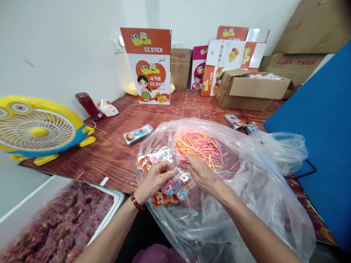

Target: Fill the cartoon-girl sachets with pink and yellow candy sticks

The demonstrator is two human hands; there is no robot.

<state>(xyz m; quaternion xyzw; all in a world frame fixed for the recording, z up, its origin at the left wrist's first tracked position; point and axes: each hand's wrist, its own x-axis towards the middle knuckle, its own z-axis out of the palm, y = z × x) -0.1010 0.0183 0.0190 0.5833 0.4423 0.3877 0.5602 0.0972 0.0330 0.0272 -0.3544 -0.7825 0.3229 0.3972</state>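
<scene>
My left hand grips a small clear printed packet with a cartoon face on it, over a big clear plastic bag spread on the wooden table. My right hand pinches the packet's top edge, fingertips meeting the left hand's. A heap of pink and yellow sticks lies inside the bag just beyond my fingers. More printed packets lie to the left of the sticks, under the plastic.
A yellow desk fan stands at the left. A white tub of dark red pieces sits at the near left. Filled packets lie on the table; a CC Stick display box, cardboard boxes and a blue board surround it.
</scene>
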